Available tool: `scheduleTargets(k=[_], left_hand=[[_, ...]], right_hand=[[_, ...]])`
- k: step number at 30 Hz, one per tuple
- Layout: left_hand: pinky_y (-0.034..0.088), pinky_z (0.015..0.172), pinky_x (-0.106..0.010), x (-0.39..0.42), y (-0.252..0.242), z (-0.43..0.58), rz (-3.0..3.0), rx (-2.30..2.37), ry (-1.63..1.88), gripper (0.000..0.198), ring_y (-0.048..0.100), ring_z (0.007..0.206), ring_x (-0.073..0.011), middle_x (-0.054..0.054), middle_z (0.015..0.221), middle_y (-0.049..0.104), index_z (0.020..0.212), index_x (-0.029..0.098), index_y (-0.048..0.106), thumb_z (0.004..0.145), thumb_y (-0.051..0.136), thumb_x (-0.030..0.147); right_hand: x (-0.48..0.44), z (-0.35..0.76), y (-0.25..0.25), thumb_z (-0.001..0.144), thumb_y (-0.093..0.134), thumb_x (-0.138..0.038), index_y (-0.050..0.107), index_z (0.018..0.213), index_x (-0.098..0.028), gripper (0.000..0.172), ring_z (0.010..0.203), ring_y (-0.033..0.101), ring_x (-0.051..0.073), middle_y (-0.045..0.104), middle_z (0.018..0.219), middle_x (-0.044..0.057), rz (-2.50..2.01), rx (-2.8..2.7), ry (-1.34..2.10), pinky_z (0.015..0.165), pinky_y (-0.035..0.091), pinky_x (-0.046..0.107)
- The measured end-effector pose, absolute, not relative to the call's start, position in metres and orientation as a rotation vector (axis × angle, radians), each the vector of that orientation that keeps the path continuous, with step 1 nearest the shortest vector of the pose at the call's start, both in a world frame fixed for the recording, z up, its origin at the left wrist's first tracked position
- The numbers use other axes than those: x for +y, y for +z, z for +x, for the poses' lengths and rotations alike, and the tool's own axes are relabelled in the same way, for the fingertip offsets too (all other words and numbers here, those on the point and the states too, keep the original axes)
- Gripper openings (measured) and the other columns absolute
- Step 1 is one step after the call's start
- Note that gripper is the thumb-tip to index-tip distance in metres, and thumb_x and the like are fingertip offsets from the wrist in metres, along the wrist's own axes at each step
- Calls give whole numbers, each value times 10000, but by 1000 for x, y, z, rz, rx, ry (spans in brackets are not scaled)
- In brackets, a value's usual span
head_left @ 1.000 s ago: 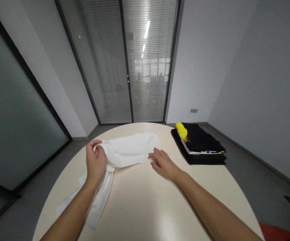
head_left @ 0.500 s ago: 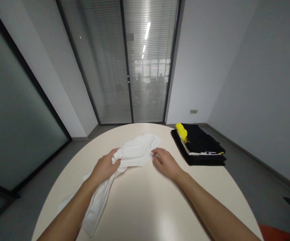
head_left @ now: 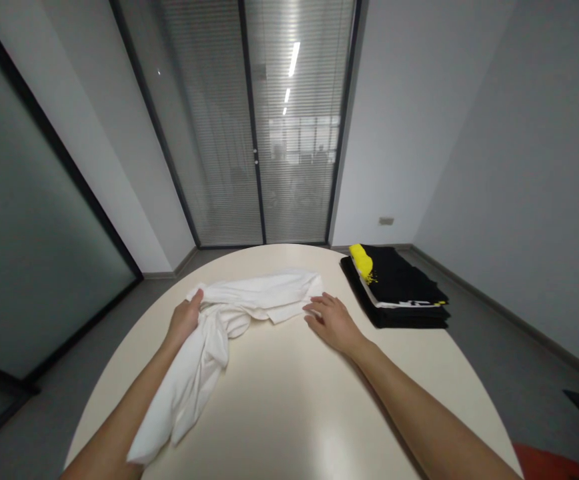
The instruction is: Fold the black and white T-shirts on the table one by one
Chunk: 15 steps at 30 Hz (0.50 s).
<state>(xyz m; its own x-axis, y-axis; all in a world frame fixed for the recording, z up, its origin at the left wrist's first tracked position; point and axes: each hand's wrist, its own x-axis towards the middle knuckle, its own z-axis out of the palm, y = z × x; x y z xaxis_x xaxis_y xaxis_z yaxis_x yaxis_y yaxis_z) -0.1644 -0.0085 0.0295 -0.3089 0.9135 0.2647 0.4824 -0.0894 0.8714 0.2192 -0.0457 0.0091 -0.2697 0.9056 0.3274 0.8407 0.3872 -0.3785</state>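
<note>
A rumpled white cloth garment (head_left: 264,293) lies across the far middle of the table, with a loose length trailing toward the near left over my left forearm. My left hand (head_left: 185,319) pinches the garment's left end, thumb on top and the other fingers partly hidden. At the opposite end is my right hand (head_left: 333,323), palm down, its fingers slightly spread and bent. Those fingertips rest at the cloth's right edge without closing around it. The kind of garment cannot be made out.
The round cream table (head_left: 289,400) has folded black clothes (head_left: 404,280) stacked at its right edge, the top one with a yellow print. Behind it stands a glass partition with blinds (head_left: 294,187). Something red (head_left: 544,460) shows at the lower right.
My left hand has moved left and slightly toward me, drawing the garment's end out so its upper part lies longer. My right hand stays in place, its fingers a little more spread.
</note>
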Motion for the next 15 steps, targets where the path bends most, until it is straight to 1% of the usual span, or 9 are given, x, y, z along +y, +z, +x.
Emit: scheduleTargets(k=[2, 4, 6, 7, 8, 10, 12, 15], left_hand=[[540, 912, -459, -12, 33, -164, 1453, 1831, 1400, 471, 701, 1005, -349, -119, 892, 759, 1028, 161, 721, 852, 543, 560], [479, 1026, -469, -16, 37, -159, 1418, 1900, 1464, 538, 642, 1145, -339, -146, 1110, 727, 1181, 140, 670, 855, 552, 551], [382, 1129, -479, -20, 39, -153, 1479, 1956, 1562, 605, 539, 1290, -332, -181, 1323, 617, 1293, 126, 606, 849, 571, 535], [336, 1163, -482, -21, 41, -150, 1559, 1973, 1604, 613, 487, 1341, -329, -189, 1388, 561, 1313, 128, 594, 846, 578, 524], [307, 1181, -484, -23, 42, -147, 1667, 1978, 1629, 602, 453, 1366, -324, -187, 1415, 528, 1315, 138, 595, 844, 583, 512], [312, 1178, -484, -27, 44, -141, 1940, 1922, 1569, 536, 469, 1338, -308, -161, 1381, 543, 1277, 173, 630, 845, 589, 488], [355, 1148, -477, -32, 45, -134, 2169, 1823, 1385, 458, 530, 1260, -294, -131, 1313, 593, 1209, 203, 678, 854, 593, 480], [426, 1082, -448, -40, 47, -126, 2266, 1692, 1050, 471, 593, 1183, -285, -102, 1275, 652, 1222, 231, 691, 858, 611, 520]], right_hand=[[-46, 217, 14, 941, 565, -294, 738, 1046, -237, 210, 1179, 565, 261, 687, 1151, 88, -1463, -2156, 174, 1085, 374, 459], [-45, 215, 17, 948, 541, -246, 737, 968, -214, 199, 1069, 592, 230, 690, 1039, 81, -1454, -2145, 169, 1024, 417, 391], [-45, 215, 19, 954, 528, -220, 731, 978, -202, 206, 1044, 588, 221, 683, 1021, 82, -1441, -2145, 151, 998, 427, 361], [-45, 215, 19, 957, 527, -217, 729, 1015, -201, 212, 1048, 583, 221, 680, 1035, 83, -1428, -2154, 138, 998, 425, 356], [-45, 215, 19, 961, 525, -219, 728, 1052, -204, 223, 1051, 580, 220, 676, 1050, 84, -1417, -2166, 126, 999, 424, 354], [-45, 215, 19, 969, 527, -235, 732, 1089, -218, 238, 1058, 574, 226, 672, 1054, 85, -1426, -2186, 105, 993, 425, 355], [-45, 214, 21, 970, 536, -258, 747, 1044, -224, 226, 1051, 575, 241, 673, 1023, 91, -1497, -2183, 87, 963, 436, 356], [-46, 208, 25, 984, 502, -270, 736, 976, -209, 242, 985, 606, 250, 687, 980, 106, -1623, -2188, 57, 888, 452, 349]])
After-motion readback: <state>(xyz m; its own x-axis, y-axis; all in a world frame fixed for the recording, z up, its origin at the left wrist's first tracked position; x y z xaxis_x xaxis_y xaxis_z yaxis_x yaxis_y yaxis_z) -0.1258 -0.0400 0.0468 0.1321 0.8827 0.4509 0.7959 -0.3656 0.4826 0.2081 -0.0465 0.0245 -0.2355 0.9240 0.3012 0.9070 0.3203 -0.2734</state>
